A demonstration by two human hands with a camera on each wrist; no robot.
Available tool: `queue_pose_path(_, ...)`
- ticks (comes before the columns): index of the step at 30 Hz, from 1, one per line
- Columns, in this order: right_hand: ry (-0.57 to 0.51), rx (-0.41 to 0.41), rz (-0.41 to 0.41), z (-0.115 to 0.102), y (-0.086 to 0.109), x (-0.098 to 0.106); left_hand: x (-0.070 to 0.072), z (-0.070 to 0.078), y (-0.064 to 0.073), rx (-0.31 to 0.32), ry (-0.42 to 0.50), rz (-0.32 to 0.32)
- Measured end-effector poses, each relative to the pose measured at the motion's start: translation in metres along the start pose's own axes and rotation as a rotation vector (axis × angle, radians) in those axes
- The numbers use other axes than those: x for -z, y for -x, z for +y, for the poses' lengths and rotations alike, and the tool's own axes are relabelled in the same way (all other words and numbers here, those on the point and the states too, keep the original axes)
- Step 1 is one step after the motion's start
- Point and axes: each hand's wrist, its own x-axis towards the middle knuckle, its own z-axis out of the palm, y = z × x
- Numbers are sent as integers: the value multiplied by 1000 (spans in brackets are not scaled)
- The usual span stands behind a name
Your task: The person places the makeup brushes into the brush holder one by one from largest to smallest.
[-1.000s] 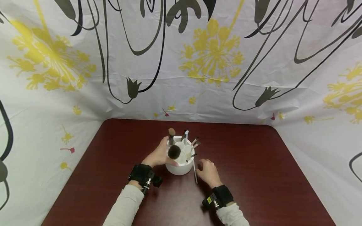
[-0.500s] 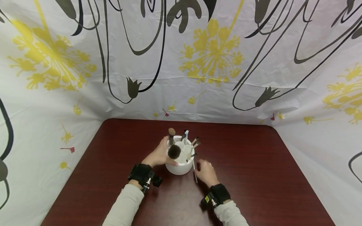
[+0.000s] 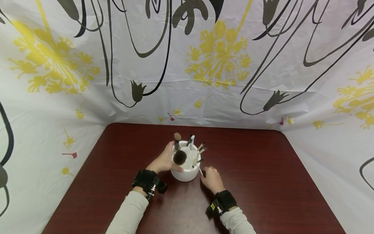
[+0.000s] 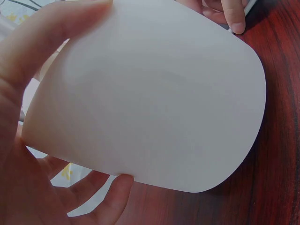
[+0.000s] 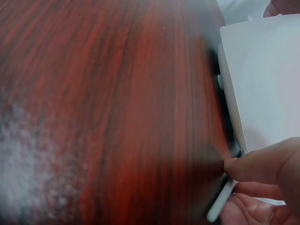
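Note:
A white round makeup brush holder (image 3: 185, 175) with divided compartments stands on the table in the head view. My left hand (image 3: 164, 161) grips its left side, thumb at the front; in the left wrist view the fingers and thumb span the smooth white wall (image 4: 154, 93). Makeup brushes stand in it, among them one with a large dark fluffy head (image 3: 179, 157). Just right of the holder, my right hand (image 3: 213, 180) pinches a slim white-handled makeup brush (image 5: 221, 201) between thumb and fingers, low by the table. Most of that brush is hidden by the fingers.
The dark red wood-grain table (image 3: 263, 175) extends around both hands. Behind it and at the sides hangs a white cloth (image 3: 163, 71) with yellow and grey flower prints. A black camera strap (image 3: 225, 199) circles each wrist.
My right hand has moved slightly left towards the holder and taken hold of the slim brush that lay beside it. The left hand and the holder look unmoved.

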Motion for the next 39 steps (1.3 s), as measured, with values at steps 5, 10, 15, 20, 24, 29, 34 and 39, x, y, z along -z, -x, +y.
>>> queue_pose_path(5, -5, -25, -11, -3, 1, -1, -1, 0, 0, 5, 4, 1)
queue_pose_path(10, -12, -30, -15, -4, 0, -2, 0, 0, 1, 12, 10, -1)
queue_pose_path(15, -15, -27, -13, -6, 1, -1, -1, 0, 0, 10, 7, -1)
queue_pose_path(20, -17, -31, 12, -6, 0, 0, -1, 0, 0, 13, 9, -1)
queue_pose_path(24, -31, -17, 52, -4, 0, 0, 0, 0, 1, 19, 6, 0)
queue_pose_path(29, -70, -33, 83, 0, 1, 0, 0, 0, 1, 15, 7, -3)
queue_pose_path(34, -161, -79, 78, 2, 1, 3, 0, 2, 2, 19, 15, -2)
queue_pose_path(39, -196, -103, 93, 2, 1, 9, 0, 2, 2, 21, 12, 1)
